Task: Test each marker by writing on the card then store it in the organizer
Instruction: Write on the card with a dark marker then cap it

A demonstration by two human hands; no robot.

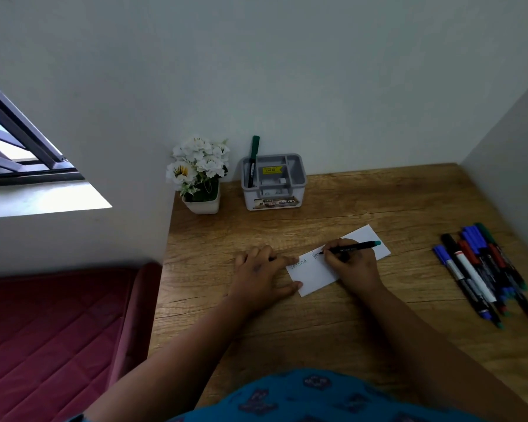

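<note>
Nearest me, my left hand [264,277] lies flat with straight fingers pinning the white paper card [333,263] to the wooden table [378,202], while my right hand [352,264] grips a black teal-ended marker [351,248], its tip on the card mid-word. Further right, the loose pile of blue, red and green markers [485,269] looks untested; at the back, the grey plastic organizer [273,181] holds only one green-capped marker [253,161], so I judge most of the work remains.

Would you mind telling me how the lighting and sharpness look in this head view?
Head view: dim overall, daylight entering only from the window on the left; wide-angle bending at the edges; writing on the card is soft and barely legible; the marker pile at right is slightly blurred.
</note>
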